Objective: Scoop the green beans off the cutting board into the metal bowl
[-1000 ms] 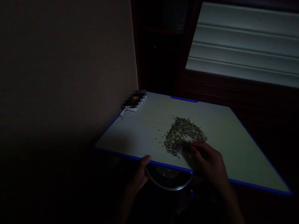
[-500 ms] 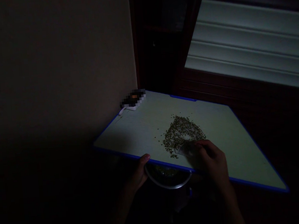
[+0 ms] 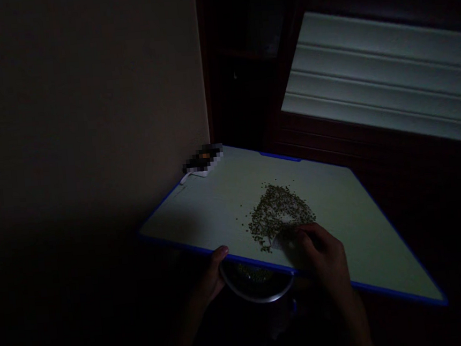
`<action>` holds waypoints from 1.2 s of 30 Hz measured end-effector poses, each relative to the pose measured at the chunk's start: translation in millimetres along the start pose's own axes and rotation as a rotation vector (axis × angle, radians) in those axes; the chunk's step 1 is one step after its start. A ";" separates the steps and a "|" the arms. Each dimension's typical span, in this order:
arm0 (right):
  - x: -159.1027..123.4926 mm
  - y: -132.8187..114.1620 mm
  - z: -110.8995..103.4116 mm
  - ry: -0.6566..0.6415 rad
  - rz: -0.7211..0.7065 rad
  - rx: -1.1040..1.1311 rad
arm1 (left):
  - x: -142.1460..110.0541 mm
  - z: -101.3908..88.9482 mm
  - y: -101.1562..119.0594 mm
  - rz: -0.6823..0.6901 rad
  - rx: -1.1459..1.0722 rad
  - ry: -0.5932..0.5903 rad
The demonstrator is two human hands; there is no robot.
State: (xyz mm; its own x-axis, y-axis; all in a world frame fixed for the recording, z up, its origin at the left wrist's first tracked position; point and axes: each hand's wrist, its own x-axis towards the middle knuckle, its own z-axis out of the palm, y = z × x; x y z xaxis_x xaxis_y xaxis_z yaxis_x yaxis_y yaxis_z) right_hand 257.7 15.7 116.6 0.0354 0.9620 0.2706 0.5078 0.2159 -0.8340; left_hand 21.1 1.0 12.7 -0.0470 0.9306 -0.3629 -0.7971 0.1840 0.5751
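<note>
A pale board (image 3: 381,235) with a blue rim carries a loose patch of small dark grains (image 3: 276,209), probably seeds or beans. My right hand (image 3: 324,251) pinches a thin translucent piece (image 3: 280,241) at the near side of the grains; darkness and my fingers hide most of it. My left hand (image 3: 217,274) is closed on the board's near edge, thumb on top, its other fingers partly hidden below. Right beside those fingers, a round metal bowl (image 3: 260,299) with grains inside sits under the edge. Whether my left fingers also hold the bowl is unclear.
A white-edged device (image 3: 206,167), blurred out on top, lies at the board's far left corner with a pale cable. Behind it rises a plain wall (image 3: 87,99). Dark wooden furniture (image 3: 315,130) with a pale ribbed panel (image 3: 383,73) stands beyond the board. The surroundings are very dark.
The whole view has shifted slightly, with the board and both hands sitting a little lower in it. My right hand keeps the translucent piece at the grains' near side; my left hand stays at the edge.
</note>
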 end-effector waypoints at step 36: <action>0.1 -2.1 0.1 -0.047 -0.017 -0.027 | -2.3 0.3 0.6 -0.010 0.009 -0.033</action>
State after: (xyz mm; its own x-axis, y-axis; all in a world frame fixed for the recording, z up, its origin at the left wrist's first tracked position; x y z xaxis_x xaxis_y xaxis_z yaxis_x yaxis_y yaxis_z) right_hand 256.6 15.4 118.3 -0.0130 0.9652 0.2611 0.5311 0.2279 -0.8161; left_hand 20.8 -1.0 14.1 -0.0192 0.9386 -0.3445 -0.7917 0.1962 0.5785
